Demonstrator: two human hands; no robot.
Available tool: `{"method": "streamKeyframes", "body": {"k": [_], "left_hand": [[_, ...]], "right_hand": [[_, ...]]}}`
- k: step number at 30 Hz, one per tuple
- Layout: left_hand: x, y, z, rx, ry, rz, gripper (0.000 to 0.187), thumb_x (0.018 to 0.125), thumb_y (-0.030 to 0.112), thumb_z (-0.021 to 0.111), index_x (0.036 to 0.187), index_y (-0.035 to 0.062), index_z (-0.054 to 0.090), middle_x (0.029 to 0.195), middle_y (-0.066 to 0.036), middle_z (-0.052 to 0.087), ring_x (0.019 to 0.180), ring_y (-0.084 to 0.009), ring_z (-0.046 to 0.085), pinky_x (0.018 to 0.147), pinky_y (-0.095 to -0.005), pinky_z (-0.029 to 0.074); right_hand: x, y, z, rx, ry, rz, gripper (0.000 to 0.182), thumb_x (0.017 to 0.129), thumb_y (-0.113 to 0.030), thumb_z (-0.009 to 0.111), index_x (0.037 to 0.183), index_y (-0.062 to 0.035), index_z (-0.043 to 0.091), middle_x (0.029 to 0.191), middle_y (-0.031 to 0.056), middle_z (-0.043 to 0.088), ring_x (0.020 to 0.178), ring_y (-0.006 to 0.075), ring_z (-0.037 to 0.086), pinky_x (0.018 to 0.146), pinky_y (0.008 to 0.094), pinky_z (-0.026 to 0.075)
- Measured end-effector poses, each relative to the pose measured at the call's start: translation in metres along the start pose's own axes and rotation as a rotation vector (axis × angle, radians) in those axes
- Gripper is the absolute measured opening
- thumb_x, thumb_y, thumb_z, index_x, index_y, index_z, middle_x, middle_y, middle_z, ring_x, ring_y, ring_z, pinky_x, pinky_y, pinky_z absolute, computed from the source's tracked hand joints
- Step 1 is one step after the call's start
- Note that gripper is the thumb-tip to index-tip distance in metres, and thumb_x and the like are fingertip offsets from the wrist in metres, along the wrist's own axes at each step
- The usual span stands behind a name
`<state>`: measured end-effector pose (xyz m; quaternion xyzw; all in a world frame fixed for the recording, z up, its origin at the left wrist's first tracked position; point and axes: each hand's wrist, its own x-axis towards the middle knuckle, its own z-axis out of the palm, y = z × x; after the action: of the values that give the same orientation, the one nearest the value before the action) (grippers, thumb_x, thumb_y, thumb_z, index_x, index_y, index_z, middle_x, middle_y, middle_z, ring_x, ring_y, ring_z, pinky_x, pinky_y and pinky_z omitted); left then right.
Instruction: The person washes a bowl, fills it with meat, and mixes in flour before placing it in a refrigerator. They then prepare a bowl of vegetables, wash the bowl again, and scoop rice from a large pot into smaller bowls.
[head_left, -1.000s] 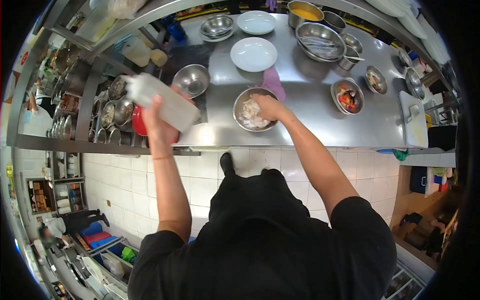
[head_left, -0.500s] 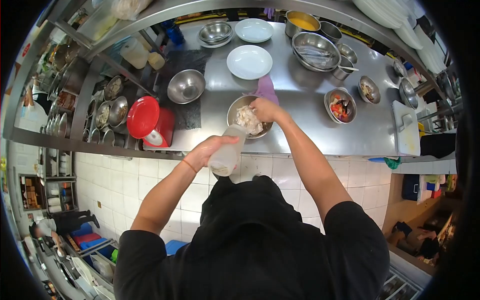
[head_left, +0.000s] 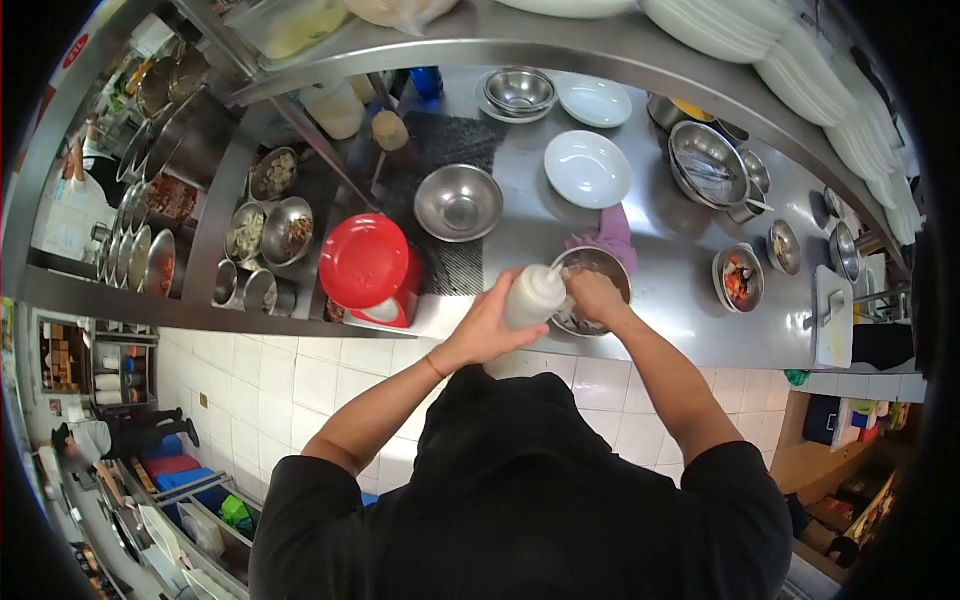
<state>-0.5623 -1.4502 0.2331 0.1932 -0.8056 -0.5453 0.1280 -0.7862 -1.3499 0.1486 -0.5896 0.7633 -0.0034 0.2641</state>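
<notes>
My left hand (head_left: 486, 328) is wrapped around a translucent squeeze bottle (head_left: 532, 300). The bottle's white cap and nozzle face up towards me, with the nozzle tip overlapping the left rim of a steel mixing bowl (head_left: 622, 272) in this view. Inside that bowl, my right hand (head_left: 594, 298) has its fingers curled down into pale, wet food pieces (head_left: 572, 318); the fingertips are hidden. A purple cloth (head_left: 616, 232) lies against the bowl's far side.
A red scale (head_left: 366, 262) stands left on the steel counter, near an unused-looking steel bowl (head_left: 458, 203). White plates (head_left: 588, 168) lie behind. Cut vegetables fill a bowl (head_left: 738, 280) at right, short of a white board (head_left: 832, 318). A steel shelf (head_left: 560, 42) crosses above.
The bottle has turned from tipped over the bowl to nozzle up. My right hand is deeper in the bowl, covering more of the food. The camera view has swung left.
</notes>
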Motion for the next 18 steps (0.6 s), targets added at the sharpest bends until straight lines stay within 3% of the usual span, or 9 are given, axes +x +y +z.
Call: {"method": "streamKeyframes", "body": {"k": [3, 5, 6, 7, 10, 13, 15, 17, 18], "left_hand": [[0.029, 0.004, -0.052, -0.006, 0.169, 0.17, 0.077, 0.07, 0.024, 0.083, 0.13, 0.0003, 0.041, 0.116, -0.018, 0.062, 0.111, -0.029, 0.061, 0.096, -0.039, 0.046], [0.051, -0.005, -0.088, -0.003, 0.292, 0.227, 0.076, 0.068, 0.023, 0.084, 0.128, -0.0002, 0.043, 0.115, -0.017, 0.062, 0.108, -0.0275, 0.063, 0.093, -0.0391, 0.048], [0.061, -0.004, -0.108, 0.06, 0.4, 0.258, 0.072, 0.067, 0.022, 0.084, 0.124, -0.0004, 0.046, 0.114, -0.015, 0.063, 0.104, -0.0248, 0.063, 0.091, -0.0379, 0.049], [0.069, 0.006, -0.126, 0.065, 0.442, 0.215, 0.069, 0.065, 0.022, 0.085, 0.12, 0.0008, 0.049, 0.11, -0.014, 0.064, 0.101, -0.0237, 0.064, 0.09, -0.0371, 0.05], [0.107, -0.032, -0.169, 0.077, 0.595, 0.263, 0.056, 0.068, 0.015, 0.083, 0.113, 0.0051, 0.052, 0.101, -0.01, 0.067, 0.092, -0.0205, 0.066, 0.084, -0.0351, 0.052], [0.129, -0.051, -0.199, 0.383, 0.711, 0.026, 0.071, 0.061, 0.021, 0.086, 0.12, 0.0004, 0.052, 0.111, -0.017, 0.066, 0.103, -0.0291, 0.065, 0.091, -0.0381, 0.049], [0.147, -0.097, -0.215, 0.497, 0.711, -0.127, 0.076, 0.059, 0.023, 0.085, 0.122, -0.0012, 0.051, 0.113, -0.02, 0.065, 0.106, -0.0322, 0.063, 0.094, -0.0402, 0.047], [0.148, -0.109, -0.215, 0.547, 0.659, -0.202, 0.075, 0.059, 0.023, 0.085, 0.121, -0.0017, 0.051, 0.114, -0.021, 0.064, 0.107, -0.0325, 0.063, 0.095, -0.0405, 0.047], [0.147, -0.112, -0.215, 0.595, 0.616, -0.279, 0.074, 0.059, 0.022, 0.085, 0.121, -0.0022, 0.052, 0.116, -0.022, 0.063, 0.108, -0.0329, 0.062, 0.097, -0.0408, 0.046]], "right_hand": [[-0.006, -0.004, -0.013, -0.061, 0.037, 0.016, 0.035, 0.077, -0.007, 0.063, 0.111, -0.0145, 0.067, 0.115, 0.0167, 0.061, 0.102, 0.0375, 0.063, 0.085, 0.0477, 0.052], [-0.013, -0.013, -0.015, 0.054, 0.321, 0.126, 0.037, 0.075, -0.004, 0.063, 0.111, -0.0128, 0.067, 0.113, 0.0183, 0.062, 0.1, 0.0381, 0.064, 0.085, 0.047, 0.052], [-0.018, -0.014, -0.012, -0.063, 0.423, 0.07, 0.046, 0.071, 0.001, 0.063, 0.116, -0.0116, 0.066, 0.107, 0.0191, 0.066, 0.097, 0.0369, 0.065, 0.086, 0.0457, 0.052], [-0.019, -0.015, -0.018, -0.058, 0.418, 0.112, 0.046, 0.071, 0.001, 0.063, 0.116, -0.0116, 0.066, 0.107, 0.0191, 0.066, 0.097, 0.0369, 0.065, 0.086, 0.0457, 0.052], [-0.035, -0.011, -0.054, 0.123, 0.136, 0.079, 0.058, 0.066, 0.002, 0.065, 0.122, -0.0111, 0.061, 0.101, 0.0206, 0.068, 0.097, 0.0349, 0.065, 0.087, 0.0434, 0.052], [-0.038, -0.026, -0.062, 0.137, 0.127, 0.206, 0.059, 0.065, -0.001, 0.066, 0.122, -0.0122, 0.061, 0.101, 0.0209, 0.067, 0.097, 0.0352, 0.065, 0.086, 0.043, 0.052], [-0.032, -0.023, -0.039, 0.145, 0.137, 0.251, 0.057, 0.065, -0.003, 0.067, 0.121, -0.0131, 0.062, 0.102, 0.0207, 0.067, 0.097, 0.0362, 0.064, 0.085, 0.043, 0.052], [-0.012, 0.0, 0.028, -0.121, 0.451, 0.009, 0.051, 0.066, -0.008, 0.068, 0.117, -0.0145, 0.064, 0.105, 0.0179, 0.066, 0.096, 0.0375, 0.064, 0.083, 0.0451, 0.053], [-0.003, 0.007, 0.028, 0.083, 0.229, -0.071, 0.042, 0.07, -0.01, 0.067, 0.112, -0.014, 0.065, 0.107, 0.0165, 0.065, 0.096, 0.0374, 0.065, 0.083, 0.0469, 0.053]]}}
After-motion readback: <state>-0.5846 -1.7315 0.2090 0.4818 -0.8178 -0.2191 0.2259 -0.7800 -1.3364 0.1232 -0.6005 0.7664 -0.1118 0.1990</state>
